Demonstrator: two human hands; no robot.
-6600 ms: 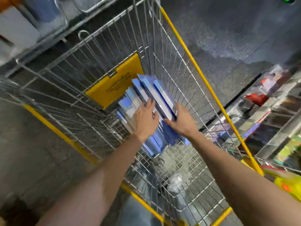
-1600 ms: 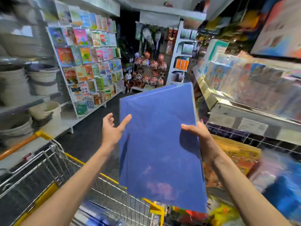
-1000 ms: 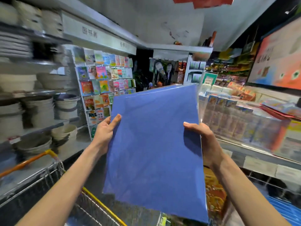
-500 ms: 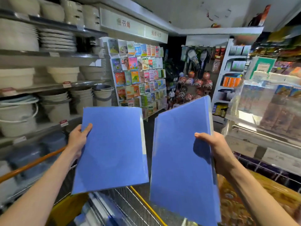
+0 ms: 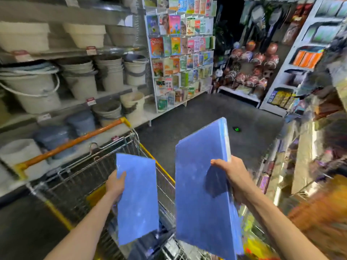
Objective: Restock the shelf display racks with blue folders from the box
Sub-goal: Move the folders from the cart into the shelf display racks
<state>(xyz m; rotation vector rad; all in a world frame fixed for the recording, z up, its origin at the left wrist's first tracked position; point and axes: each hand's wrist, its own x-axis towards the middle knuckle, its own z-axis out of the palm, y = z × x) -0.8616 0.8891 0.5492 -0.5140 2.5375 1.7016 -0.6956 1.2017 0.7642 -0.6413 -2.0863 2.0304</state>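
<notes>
My left hand [image 5: 115,185] grips one thin blue plastic folder [image 5: 138,203] by its left edge, over the wire shopping cart [image 5: 75,177]. My right hand [image 5: 233,175] grips a thicker blue folder stack [image 5: 197,194] beside it.

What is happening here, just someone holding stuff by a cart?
A person stands in a shop aisle at a wire cart with blue folders in both hands. The left grip holds a thin folder above the cart. The right grip holds a thicker stack beside it. Both are upright, apart from each other, and neither is on a rack yet.
</notes>
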